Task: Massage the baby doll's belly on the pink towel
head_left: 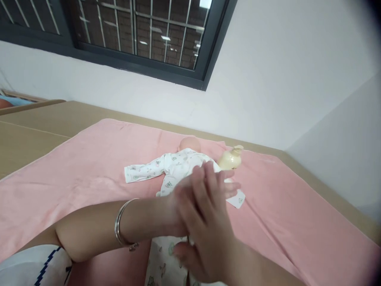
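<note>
My left hand (178,202) and my right hand (212,222) are pressed together, palm against palm, above a doll. The right fingers lie across the left hand, and some left fingertips stick out beyond them to the right. No object shows between the hands. Beneath them, the doll in a white patterned outfit (175,165) lies on a pink cloth (98,159), its bald head (189,144) toward the wall and one sleeve stretched to the left. A pale yellow pump bottle (230,159) lies beside the doll's other sleeve. The hands hide the doll's middle.
The pink cloth covers much of a wooden table (35,139). Behind it stands a white wall (262,79) with a dark-framed, barred window (205,59). At the far left edge are a wooden rail (38,104) and something blue.
</note>
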`<state>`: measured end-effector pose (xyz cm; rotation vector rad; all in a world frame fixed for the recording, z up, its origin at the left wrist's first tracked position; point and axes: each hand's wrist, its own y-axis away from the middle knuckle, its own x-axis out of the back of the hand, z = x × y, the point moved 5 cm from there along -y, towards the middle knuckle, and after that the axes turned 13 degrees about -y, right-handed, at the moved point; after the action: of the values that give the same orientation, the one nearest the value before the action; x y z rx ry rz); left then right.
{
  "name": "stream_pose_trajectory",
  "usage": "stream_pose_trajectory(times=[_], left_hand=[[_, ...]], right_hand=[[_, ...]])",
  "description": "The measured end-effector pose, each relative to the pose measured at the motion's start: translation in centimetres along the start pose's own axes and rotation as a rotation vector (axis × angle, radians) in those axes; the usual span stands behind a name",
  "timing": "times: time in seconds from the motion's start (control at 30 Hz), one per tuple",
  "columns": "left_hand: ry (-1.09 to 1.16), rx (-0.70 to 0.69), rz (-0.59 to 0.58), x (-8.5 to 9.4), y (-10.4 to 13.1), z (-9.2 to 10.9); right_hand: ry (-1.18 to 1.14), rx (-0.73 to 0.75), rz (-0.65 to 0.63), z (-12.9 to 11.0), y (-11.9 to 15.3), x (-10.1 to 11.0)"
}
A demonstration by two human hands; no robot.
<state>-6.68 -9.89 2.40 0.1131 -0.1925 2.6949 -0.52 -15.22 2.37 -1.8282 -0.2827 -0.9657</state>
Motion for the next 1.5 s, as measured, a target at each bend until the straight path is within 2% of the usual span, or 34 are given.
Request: stream_pose_trajectory(times=[0.03,0.1,0.13,0.17,0.2,0.27,0.33,0.4,0.47,0.53,0.63,0.73,0.83,0.9,0.97,1.03,1.1,1.17,1.2,1.3,1.37,1.43,1.5], left_hand=[[0.07,-0.002,-0.07,0.4,-0.4,0.1],[0.359,0.024,-0.239,1.0,-1.0,0.2],[0.468,0.023,-0.239,1.6,-1.4,0.1],[0.544,0.013,-0.177,2.4,-1.9,-0.2],[0.565,-0.006,-0.053,3.2,-2.3,-0.7],[0.447,-0.054,0.262,4.7,-3.0,-2.4],[0.196,-0.043,0.47,5.2,-3.5,-4.8],[-0.168,-0.062,0.477,4.8,-4.3,-6.9],[-0.484,-0.181,0.486,4.4,-5.0,-8.4],[-0.654,-0.266,0.469,4.2,-5.4,-9.5],[-0.719,-0.289,0.429,4.2,-5.7,-10.5],[-0.725,-0.256,0.45,4.4,-5.6,-11.0],[-0.75,-0.261,0.463,4.4,-5.3,-11.2],[-0.779,-0.277,0.467,4.3,-5.2,-11.3],[-0.794,-0.288,0.476,4.3,-5.0,-11.4],[-0.796,-0.307,0.491,4.4,-4.8,-11.3],[-0.794,-0.334,0.505,4.4,-4.7,-11.2],[-0.791,-0.349,0.513,4.4,-4.7,-11.1],[-0.79,-0.35,0.512,4.4,-4.7,-11.1],[-0.793,-0.349,0.499,4.3,-4.8,-11.2],[-0.791,-0.349,0.497,4.3,-4.8,-11.2],[-0.775,-0.338,0.497,4.4,-4.9,-11.2],[-0.75,-0.338,0.49,4.5,-4.9,-11.2]], right_hand=[[0.007,0.037,-0.051,-0.4,0.1,-0.5],[0.011,0.073,-0.122,-0.3,0.1,-1.0],[0.005,0.064,-0.133,0.3,0.0,-1.0],[-0.006,0.041,-0.13,1.2,-0.1,-1.0],[-0.019,0.003,-0.121,2.3,-0.3,-1.1],[-0.04,-0.096,-0.098,4.9,-0.5,-1.4],[-0.041,-0.193,-0.103,7.4,-0.3,-2.3],[-0.031,-0.277,-0.137,9.5,0.1,-3.5],[-0.041,-0.34,-0.18,11.1,0.6,-4.7],[-0.082,-0.383,-0.213,12.2,0.9,-5.4],[-0.147,-0.411,-0.237,13.6,1.2,-5.7],[-0.18,-0.414,-0.246,15.0,1.3,-5.5],[-0.132,-0.512,-0.185,16.2,1.7,-5.0],[-0.03,-0.607,-0.127,16.0,2.0,-4.8],[0.084,-0.625,-0.11,14.5,1.9,-4.7],[0.133,-0.524,-0.147,12.5,1.4,-5.0],[0.089,-0.372,-0.23,11.2,0.8,-5.3],[0.01,-0.278,-0.31,11.6,0.6,-5.4],[-0.026,-0.275,-0.328,12.4,0.6,-5.3],[-0.067,-0.413,-0.268,15.2,0.9,-4.7],[-0.014,-0.532,-0.214,15.7,1.3,-4.7],[0.08,-0.576,-0.196,14.5,1.4,-5.0],[0.111,-0.48,-0.235,12.2,1.1,-5.6]])
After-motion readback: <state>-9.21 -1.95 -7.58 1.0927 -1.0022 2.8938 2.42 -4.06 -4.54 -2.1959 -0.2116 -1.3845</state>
